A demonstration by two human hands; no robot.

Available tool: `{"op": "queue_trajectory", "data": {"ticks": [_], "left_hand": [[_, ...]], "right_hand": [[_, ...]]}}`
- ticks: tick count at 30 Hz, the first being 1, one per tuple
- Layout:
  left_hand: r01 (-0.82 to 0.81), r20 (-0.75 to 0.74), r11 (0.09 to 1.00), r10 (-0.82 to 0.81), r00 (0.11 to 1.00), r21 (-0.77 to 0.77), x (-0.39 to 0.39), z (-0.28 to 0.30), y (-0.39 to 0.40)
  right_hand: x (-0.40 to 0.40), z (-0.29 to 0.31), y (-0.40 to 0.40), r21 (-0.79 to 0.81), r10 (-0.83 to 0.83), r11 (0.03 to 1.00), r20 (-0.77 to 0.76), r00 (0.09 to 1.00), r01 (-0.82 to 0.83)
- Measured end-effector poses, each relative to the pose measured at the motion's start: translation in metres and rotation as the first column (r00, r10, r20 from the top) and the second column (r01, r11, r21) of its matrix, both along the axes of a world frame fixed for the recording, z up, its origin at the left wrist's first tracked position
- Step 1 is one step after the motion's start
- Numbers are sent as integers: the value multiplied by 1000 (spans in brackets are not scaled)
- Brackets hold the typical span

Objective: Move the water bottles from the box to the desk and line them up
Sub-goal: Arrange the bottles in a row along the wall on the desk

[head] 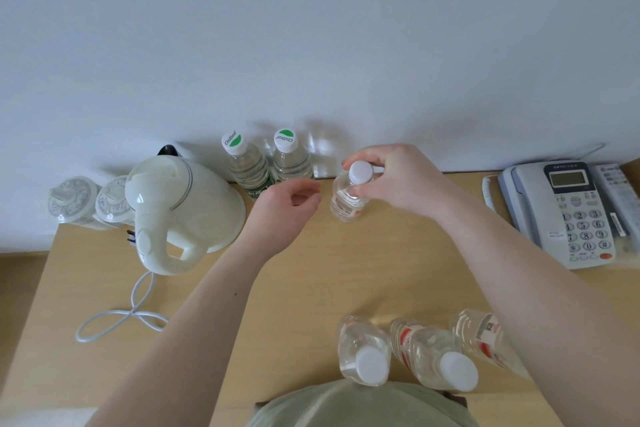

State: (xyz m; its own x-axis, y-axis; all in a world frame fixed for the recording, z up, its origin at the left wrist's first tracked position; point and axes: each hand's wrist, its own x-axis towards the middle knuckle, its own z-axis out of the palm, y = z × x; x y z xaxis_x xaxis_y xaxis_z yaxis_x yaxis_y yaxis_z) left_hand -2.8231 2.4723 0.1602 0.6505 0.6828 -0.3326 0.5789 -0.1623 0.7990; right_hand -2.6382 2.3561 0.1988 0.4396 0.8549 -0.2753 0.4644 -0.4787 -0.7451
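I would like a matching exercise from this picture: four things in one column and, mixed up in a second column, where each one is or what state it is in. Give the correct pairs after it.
Things
1. kettle
2. phone
3. right hand
4. left hand

Places or states
A. at the right edge of the desk
B. open above the desk, holding nothing
C. on the left of the desk, its white cord looped in front
D. grips the neck of an upright bottle

Pairs: 1-C, 2-A, 3-D, 4-B
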Motion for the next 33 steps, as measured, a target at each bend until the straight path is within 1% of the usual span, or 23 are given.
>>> {"op": "queue_trajectory", "data": {"ticks": [6, 15, 24, 28, 33], "left_hand": [[3, -9, 1000, -3, 1000, 1, 3, 0, 1], [17, -5, 1000, -17, 1000, -10, 7, 5, 2], [28, -7, 1000, -28, 1000, -13, 6, 8, -2], [10, -13, 1000, -10, 1000, -27, 0, 8, -5], [18, -19, 999, -18, 1000, -30, -5, 10, -11]], "right_hand": [[10, -6, 15, 22, -3, 1000, -11, 1000, 3], [19, -3, 32, 44, 25, 999, 26, 999, -26], [13, -8, 39, 79, -6, 997, 35, 999, 3], [7, -8, 38, 131, -26, 991, 13, 1000, 24], [2, -14, 33, 143, -84, 987, 18, 996, 80]]}}
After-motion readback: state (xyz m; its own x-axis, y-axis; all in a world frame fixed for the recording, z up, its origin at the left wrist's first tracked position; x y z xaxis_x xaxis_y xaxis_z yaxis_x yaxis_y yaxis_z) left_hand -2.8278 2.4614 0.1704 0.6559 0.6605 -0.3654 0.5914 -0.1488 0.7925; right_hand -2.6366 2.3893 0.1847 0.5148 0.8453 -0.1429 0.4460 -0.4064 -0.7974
